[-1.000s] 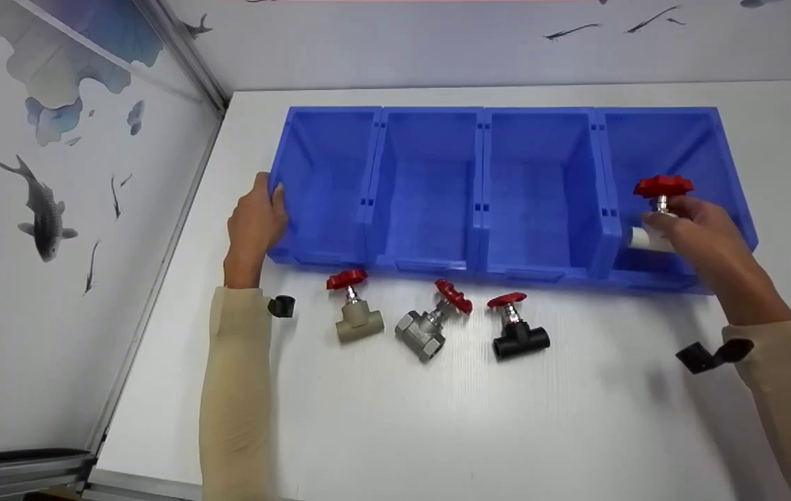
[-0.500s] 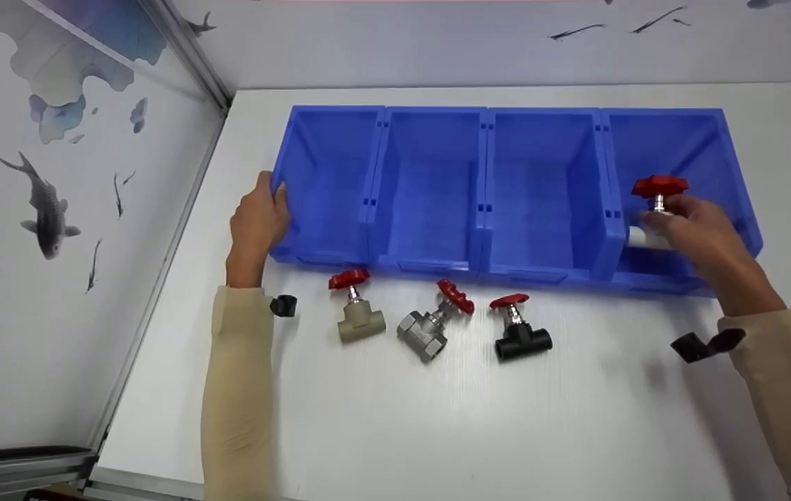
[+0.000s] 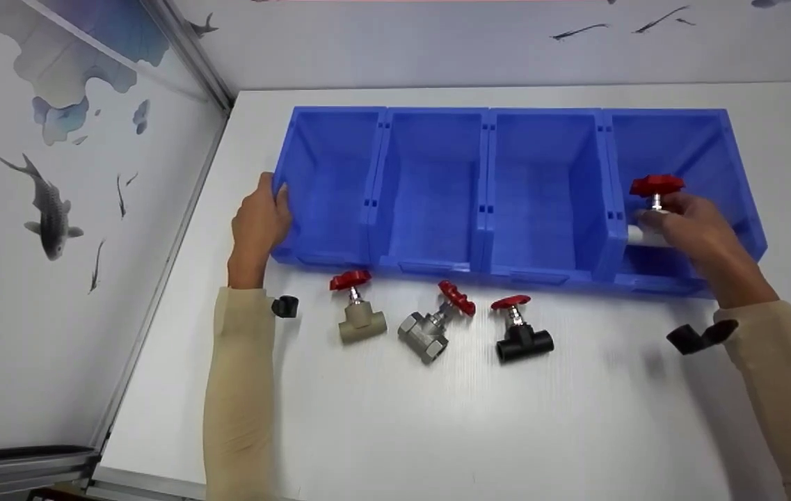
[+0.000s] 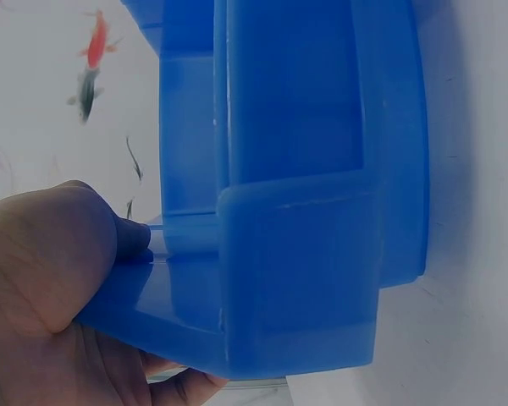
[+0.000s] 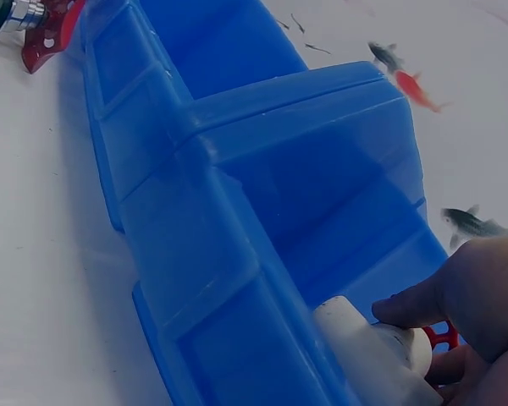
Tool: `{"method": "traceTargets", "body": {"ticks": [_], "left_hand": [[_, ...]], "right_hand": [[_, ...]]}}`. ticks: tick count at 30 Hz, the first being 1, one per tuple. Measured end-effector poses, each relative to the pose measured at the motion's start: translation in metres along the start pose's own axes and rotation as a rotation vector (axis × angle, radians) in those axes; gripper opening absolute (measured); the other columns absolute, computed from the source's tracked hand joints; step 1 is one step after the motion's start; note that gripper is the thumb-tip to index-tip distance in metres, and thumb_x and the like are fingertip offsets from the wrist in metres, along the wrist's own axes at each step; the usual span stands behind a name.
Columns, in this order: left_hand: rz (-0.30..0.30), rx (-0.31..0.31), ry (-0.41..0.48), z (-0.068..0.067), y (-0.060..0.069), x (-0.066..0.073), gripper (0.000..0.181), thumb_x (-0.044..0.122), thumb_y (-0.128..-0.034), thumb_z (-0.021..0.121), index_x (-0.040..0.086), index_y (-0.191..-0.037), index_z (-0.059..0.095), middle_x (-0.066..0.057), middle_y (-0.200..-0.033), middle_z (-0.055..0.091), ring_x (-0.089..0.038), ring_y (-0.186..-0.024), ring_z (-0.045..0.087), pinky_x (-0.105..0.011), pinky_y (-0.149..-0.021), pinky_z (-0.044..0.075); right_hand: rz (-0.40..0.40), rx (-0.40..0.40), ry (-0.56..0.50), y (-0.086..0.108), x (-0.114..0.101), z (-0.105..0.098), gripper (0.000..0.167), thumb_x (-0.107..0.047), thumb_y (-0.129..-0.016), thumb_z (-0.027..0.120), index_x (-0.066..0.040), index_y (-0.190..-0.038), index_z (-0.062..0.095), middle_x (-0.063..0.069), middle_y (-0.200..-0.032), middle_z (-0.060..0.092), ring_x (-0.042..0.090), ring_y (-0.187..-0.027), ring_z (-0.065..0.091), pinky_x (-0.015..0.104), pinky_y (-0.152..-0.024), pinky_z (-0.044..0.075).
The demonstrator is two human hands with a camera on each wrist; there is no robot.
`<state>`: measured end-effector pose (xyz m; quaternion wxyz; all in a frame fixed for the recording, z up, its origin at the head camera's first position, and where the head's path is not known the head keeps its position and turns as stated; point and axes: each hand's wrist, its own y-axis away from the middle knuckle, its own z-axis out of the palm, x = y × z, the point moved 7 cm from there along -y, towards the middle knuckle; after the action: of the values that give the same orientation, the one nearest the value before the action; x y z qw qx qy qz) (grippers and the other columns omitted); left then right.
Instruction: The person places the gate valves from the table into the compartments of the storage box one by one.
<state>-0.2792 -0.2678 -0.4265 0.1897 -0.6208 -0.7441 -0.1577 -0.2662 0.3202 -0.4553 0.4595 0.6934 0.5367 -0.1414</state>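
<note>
In the head view my right hand (image 3: 698, 233) holds a white valve (image 3: 645, 236) with a red handwheel over the front of the rightmost compartment of a blue bin row (image 3: 541, 278). The right wrist view shows my thumb and fingers around the white valve body (image 5: 368, 355), close to the bin's front lip. My left hand (image 3: 257, 217) grips the left wall of the leftmost bin, thumb inside and fingers outside, as the left wrist view (image 4: 51, 271) also has it. Before the bins lie a beige valve (image 3: 362, 322), a metal valve (image 3: 424, 334) and a black valve (image 3: 524, 342), all with red handwheels.
The bins stand side by side on a white table (image 3: 437, 431). A printed panel (image 3: 54, 313) rises at the left, and another wall (image 3: 437, 45) stands behind the bins. Dark clip-like pieces (image 3: 701, 337) are attached near both cuffs.
My right hand and the white valve have shifted slightly left relative to the bin. My left hand keeps its grip on the bin wall, and the loose valves stay put.
</note>
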Motion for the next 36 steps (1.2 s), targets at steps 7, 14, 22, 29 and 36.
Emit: {"method": "traceTargets", "body": {"ticks": [7,14,22,29,36], "left_hand": [[-0.002,0.0,0.008,0.001,-0.001,-0.001,0.042,0.028,-0.1079,0.036,0.001,-0.139,0.043,-0.028,-0.129,0.06,-0.047,-0.111,0.062,-0.061,-0.087,0.049],[-0.015,-0.013,0.002,0.001,0.0,-0.001,0.043,0.029,-0.108,0.035,0.002,-0.141,0.042,-0.028,-0.13,0.059,-0.046,-0.113,0.061,-0.06,-0.088,0.048],[-0.023,-0.013,0.001,0.001,0.0,0.0,0.043,0.029,-0.1081,0.035,0.002,-0.141,0.042,-0.028,-0.129,0.06,-0.046,-0.112,0.062,-0.06,-0.087,0.049],[-0.02,-0.007,0.003,0.001,0.001,-0.001,0.042,0.029,-0.108,0.035,0.003,-0.14,0.043,-0.027,-0.128,0.061,-0.045,-0.11,0.063,-0.06,-0.086,0.049],[-0.015,-0.006,0.0,0.0,0.0,-0.001,0.041,0.03,-0.108,0.035,0.003,-0.138,0.044,-0.027,-0.126,0.062,-0.046,-0.109,0.062,-0.06,-0.085,0.048]], "right_hand": [[-0.011,-0.015,-0.004,-0.005,-0.002,0.003,0.091,-0.061,-0.094,0.053,0.002,-0.154,0.023,0.028,-0.152,0.029,0.049,-0.135,0.026,0.069,-0.109,0.02],[-0.016,-0.03,-0.008,-0.01,-0.002,0.005,0.092,-0.06,-0.095,0.053,0.002,-0.155,0.021,0.029,-0.154,0.025,0.049,-0.138,0.023,0.069,-0.109,0.019],[-0.063,-0.001,0.019,-0.017,-0.003,0.004,0.081,-0.053,-0.097,0.052,0.006,-0.148,0.032,0.027,-0.145,0.034,0.045,-0.131,0.03,0.063,-0.107,0.024],[-0.027,-0.032,0.021,-0.02,-0.003,0.004,0.085,-0.054,-0.098,0.052,0.005,-0.153,0.024,0.03,-0.153,0.026,0.049,-0.139,0.023,0.068,-0.11,0.019],[-0.033,-0.047,0.014,-0.023,-0.004,0.005,0.084,-0.052,-0.099,0.051,0.004,-0.154,0.022,0.03,-0.152,0.027,0.05,-0.139,0.024,0.067,-0.11,0.021]]}}
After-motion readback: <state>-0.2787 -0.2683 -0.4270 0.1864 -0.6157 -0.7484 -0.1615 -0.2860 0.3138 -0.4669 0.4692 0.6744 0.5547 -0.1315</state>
